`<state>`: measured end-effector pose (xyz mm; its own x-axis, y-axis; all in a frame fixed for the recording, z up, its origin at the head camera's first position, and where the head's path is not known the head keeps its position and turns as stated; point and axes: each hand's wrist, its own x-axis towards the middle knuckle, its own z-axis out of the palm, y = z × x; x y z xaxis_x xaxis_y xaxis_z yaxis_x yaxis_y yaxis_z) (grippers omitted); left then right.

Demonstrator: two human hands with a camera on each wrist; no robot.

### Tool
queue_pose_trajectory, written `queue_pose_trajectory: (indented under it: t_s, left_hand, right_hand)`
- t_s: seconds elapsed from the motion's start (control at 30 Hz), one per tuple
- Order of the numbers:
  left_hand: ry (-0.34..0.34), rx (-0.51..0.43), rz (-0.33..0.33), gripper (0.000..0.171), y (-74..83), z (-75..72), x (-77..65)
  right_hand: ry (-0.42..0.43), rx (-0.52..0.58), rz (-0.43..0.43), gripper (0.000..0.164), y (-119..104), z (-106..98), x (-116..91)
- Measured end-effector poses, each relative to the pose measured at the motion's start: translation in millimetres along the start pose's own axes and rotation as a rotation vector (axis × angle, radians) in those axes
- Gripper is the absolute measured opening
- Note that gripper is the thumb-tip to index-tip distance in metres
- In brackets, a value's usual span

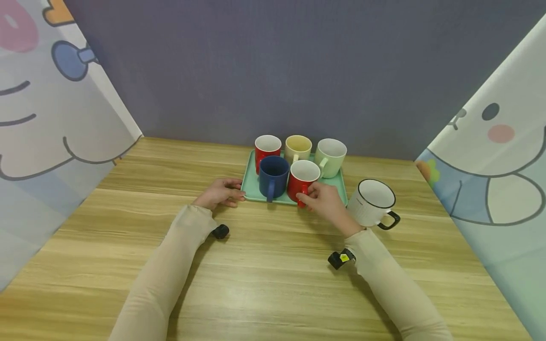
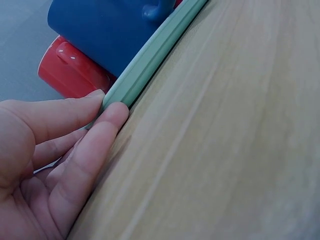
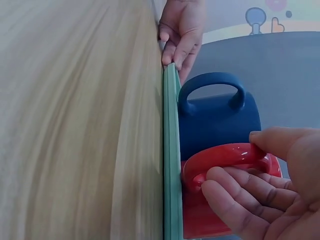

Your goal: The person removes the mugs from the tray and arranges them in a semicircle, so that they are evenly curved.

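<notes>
A pale green tray (image 1: 251, 185) carries several mugs in two rows. My left hand (image 1: 219, 193) pinches its near left corner, thumb on the rim and fingertips against the outer side in the left wrist view. In the front row stand a blue mug (image 1: 273, 181) and a red mug (image 1: 295, 185), both with handles toward me. My right hand (image 1: 325, 202) holds the front red mug by its handle (image 3: 220, 157), thumb at the top and fingers curled at the loop. Behind are another red mug (image 1: 265, 153), a yellow mug (image 1: 302, 155) and a light green mug (image 1: 334, 166).
Right of the tray, a white mug (image 1: 363, 213) with black rim and black handle stands on the wooden table (image 1: 264, 265), close beside my right wrist. A dark grey wall (image 1: 273, 71) rises behind the tray. Cartoon-printed sheets flank the table on both sides.
</notes>
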<state>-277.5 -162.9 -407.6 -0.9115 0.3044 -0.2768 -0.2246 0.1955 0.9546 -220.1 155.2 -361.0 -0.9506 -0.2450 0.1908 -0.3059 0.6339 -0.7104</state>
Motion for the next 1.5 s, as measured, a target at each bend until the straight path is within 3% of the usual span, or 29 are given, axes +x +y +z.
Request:
queue_pose_trajectory:
  t_s: [0.27,0.43,0.77,1.07,1.5]
  left_hand:
    - [0.001,-0.002,-0.004,0.062,0.7,0.6,0.7]
    - [0.0,0.004,-0.002,0.062,1.7,0.8,-0.1]
    - [0.001,0.001,-0.002,0.062,3.4,0.7,-1.9]
    - [-0.006,0.015,0.006,0.062,2.4,1.1,-1.3]
    - [-0.003,0.003,-0.002,0.062,2.2,0.5,0.0]
  right_hand:
    - [-0.022,0.02,0.034,0.017,-3.2,-6.2,-2.7]
    - [-0.037,0.004,0.014,0.015,0.8,-11.8,-4.6]
    - [0.024,-0.123,-0.031,0.013,9.6,-23.3,-9.9]
    - [0.054,-0.163,0.017,0.012,16.3,-32.6,-14.1]
    - [0.033,-0.1,0.056,0.015,-6.4,-64.0,-20.9]
